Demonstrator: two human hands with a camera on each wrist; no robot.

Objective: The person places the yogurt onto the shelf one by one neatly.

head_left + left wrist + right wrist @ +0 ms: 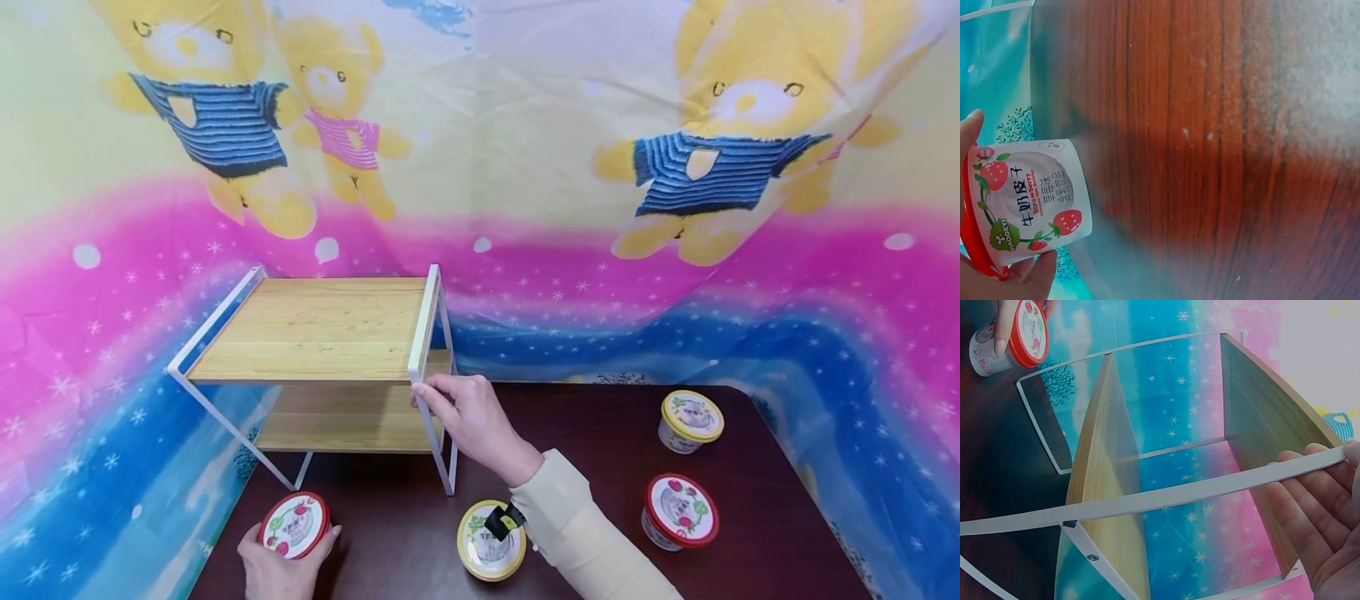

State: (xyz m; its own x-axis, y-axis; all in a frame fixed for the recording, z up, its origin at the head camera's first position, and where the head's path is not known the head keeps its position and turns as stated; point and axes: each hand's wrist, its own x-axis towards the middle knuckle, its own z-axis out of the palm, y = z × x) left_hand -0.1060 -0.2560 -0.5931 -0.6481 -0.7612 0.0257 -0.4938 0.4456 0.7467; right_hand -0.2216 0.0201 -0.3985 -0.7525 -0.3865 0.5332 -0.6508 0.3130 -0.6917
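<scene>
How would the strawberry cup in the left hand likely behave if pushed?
The strawberry cup seems stiff: no dents show as the left hand grips it. Its round body suggests it could roll on its side. Narrowing away from the red lid, it might tip under a high push.

A shelf (330, 329) stands by the tabletop's (585, 437) back-left corner, a first tub (295, 527) before it near the left edge, a second tub (480, 562) rightward, a third tub (678, 512) (a fourth tub (692, 421) behind it) toward the right edge.
</scene>
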